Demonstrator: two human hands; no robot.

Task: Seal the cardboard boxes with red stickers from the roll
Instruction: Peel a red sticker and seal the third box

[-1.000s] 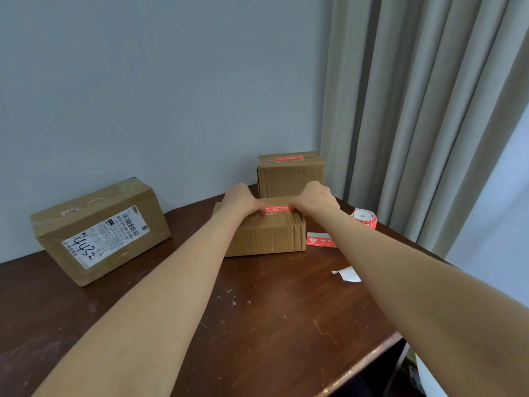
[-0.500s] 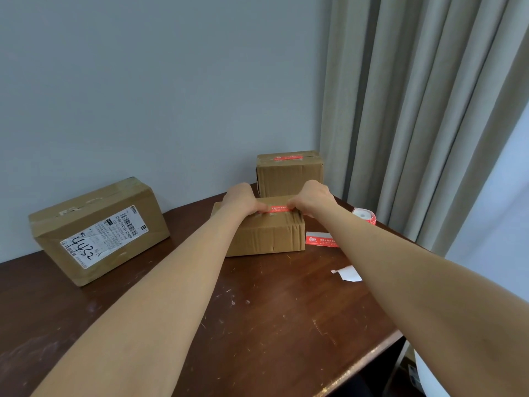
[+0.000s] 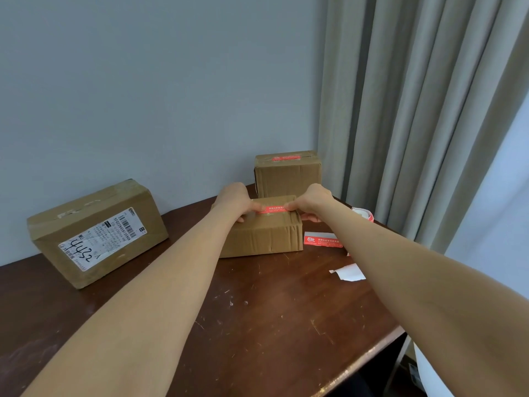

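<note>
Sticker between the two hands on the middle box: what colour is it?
The sticker is red with small white print; the head view shows it.

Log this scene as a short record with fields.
left hand: pinches sticker's left end
right hand: pinches its right end
sticker: across middle box top
back box: red seal on top
left box: no red seal visible
roll: on table, right of middle box
loose sticker: on table, nearer than roll

Scratched brown table is carrying labelled box, middle box, far box, sticker roll, loose red sticker, white scrap.
</note>
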